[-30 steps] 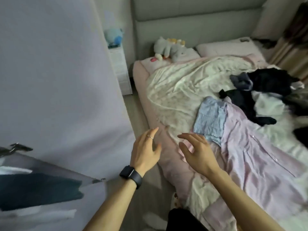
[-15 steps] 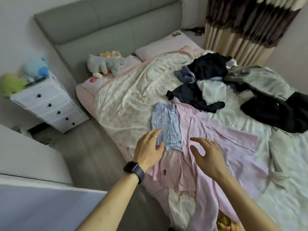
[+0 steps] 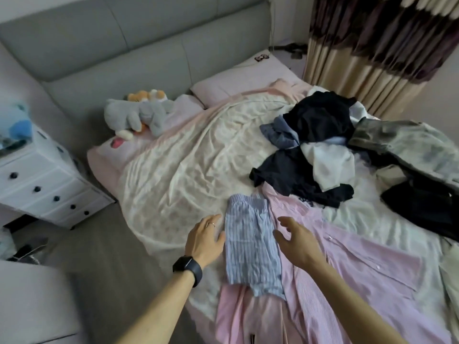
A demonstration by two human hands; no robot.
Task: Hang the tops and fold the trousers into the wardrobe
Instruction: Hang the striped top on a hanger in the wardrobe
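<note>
Between both hands: blue striped shorts (image 3: 250, 249) lie flat on a pink shirt (image 3: 360, 264) at the near edge of the bed (image 3: 186, 170).

The left hand (image 3: 205, 240) sits just beside the shorts' left edge and the right hand (image 3: 295, 244) hovers over their right edge; both are empty, fingers loosely spread. The shorts look thin, light and limp, so they should fold easily. Taking both corners of the gathered far end seems best, though they may drag the shirt beneath. Beyond the right hand a heap of dark clothes (image 3: 310, 155) touches the shirt's far end. A plush toy (image 3: 139, 115) and white drawers (image 3: 42, 184) sit well beyond the left hand, out of the way.
</note>
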